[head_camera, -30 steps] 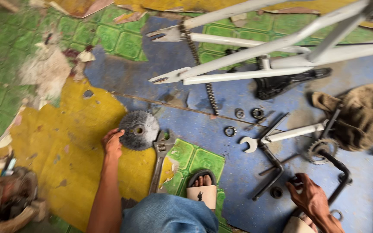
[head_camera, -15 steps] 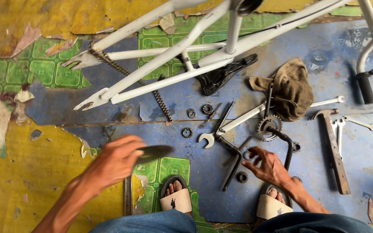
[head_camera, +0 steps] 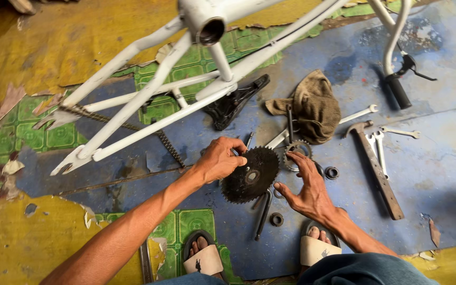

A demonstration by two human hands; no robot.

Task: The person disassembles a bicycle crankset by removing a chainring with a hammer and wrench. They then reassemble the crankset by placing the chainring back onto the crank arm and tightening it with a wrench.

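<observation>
Our left hand pinches the black sprocket by its rim, tilted clear of the floor; our right hand, grip spread and empty, waits just beside it, loose rings near.

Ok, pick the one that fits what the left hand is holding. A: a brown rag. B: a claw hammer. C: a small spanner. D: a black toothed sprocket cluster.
D: the left hand grips the black toothed sprocket cluster by its edge, while the hammer, the brown rag and the spanner all lie on the floor apart from it.
</observation>
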